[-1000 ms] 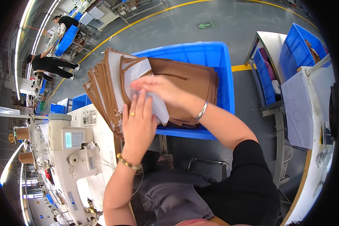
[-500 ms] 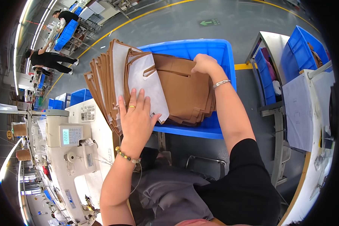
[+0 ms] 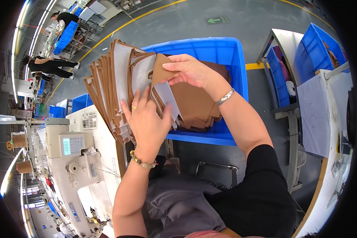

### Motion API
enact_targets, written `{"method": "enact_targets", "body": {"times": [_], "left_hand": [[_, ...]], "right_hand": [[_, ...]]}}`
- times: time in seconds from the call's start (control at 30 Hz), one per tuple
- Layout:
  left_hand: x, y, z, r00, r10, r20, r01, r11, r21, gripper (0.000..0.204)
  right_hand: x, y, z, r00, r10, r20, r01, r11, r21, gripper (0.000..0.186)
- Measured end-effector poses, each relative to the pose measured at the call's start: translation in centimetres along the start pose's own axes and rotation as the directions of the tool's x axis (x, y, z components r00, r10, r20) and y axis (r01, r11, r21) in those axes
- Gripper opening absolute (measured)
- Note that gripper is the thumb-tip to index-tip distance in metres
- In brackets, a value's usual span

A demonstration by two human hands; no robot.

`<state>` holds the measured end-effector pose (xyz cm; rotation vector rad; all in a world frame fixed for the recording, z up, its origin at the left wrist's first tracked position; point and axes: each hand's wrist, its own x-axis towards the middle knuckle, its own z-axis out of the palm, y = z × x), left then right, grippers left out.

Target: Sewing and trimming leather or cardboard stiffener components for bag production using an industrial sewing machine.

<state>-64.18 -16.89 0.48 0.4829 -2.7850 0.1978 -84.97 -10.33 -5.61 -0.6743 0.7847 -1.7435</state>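
Observation:
A thick bundle of brown panels with white backing [image 3: 101,85] leans on its edges over the left side of a blue plastic bin [image 3: 240,59]. My left hand [image 3: 147,121] lies against the bundle's white-backed faces, fingers spread. At the bundle's right side, my right hand [image 3: 192,72] pinches the upper edge of a brown panel [image 3: 159,66] between thumb and fingers. That panel is bent, its brown face toward me. More brown panels [image 3: 198,101] lie flat in the bin beneath my right hand. The white side of another panel shows between my hands.
A white sewing machine [image 3: 61,152] with a small lit display stands at the left. Blue bins [image 3: 277,79] with cloth sit on racks at the right. A metal-framed stool [image 3: 217,166] is below the bin. Two people are at the far left.
My right hand has moved left from the bin's far right part to the bundle and now grips a panel's edge, which is bent over. My left hand has shifted slightly, still on the bundle.

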Motion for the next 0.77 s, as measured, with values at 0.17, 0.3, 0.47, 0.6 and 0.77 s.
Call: {"method": "enact_targets", "body": {"times": [0.17, 0.3, 0.47, 0.6, 0.77], "left_hand": [[0.2, -1.5, 0.5, 0.988, -0.119, -0.103, 0.109, 0.989, -0.094, 0.015], [0.4, -3.0, 0.3, 0.975, -0.168, -0.142, 0.156, 0.983, -0.094, 0.017], [0.3, -4.4, -0.1, 0.974, -0.193, -0.123, 0.185, 0.980, -0.069, 0.017], [0.0, -3.9, -0.3, 0.985, -0.066, -0.157, 0.059, 0.997, -0.049, 0.021], [-0.2, -1.2, -1.8, 0.980, 0.107, -0.168, -0.126, 0.986, -0.106, 0.020]], "right_hand": [[-0.4, -1.2, 0.3, 0.997, -0.016, -0.071, 0.019, 0.999, 0.035, 0.041], [-0.5, -1.5, -1.8, 0.942, -0.070, -0.327, -0.038, 0.948, -0.315, 0.041], [0.9, 0.4, -3.6, 0.894, -0.018, -0.448, -0.191, 0.889, -0.417, 0.045], [1.6, 2.9, -0.9, 0.842, 0.056, -0.537, -0.249, 0.923, -0.294, 0.061], [1.1, 7.1, 1.5, 0.898, 0.264, -0.351, -0.226, 0.963, 0.144, 0.088]]}}
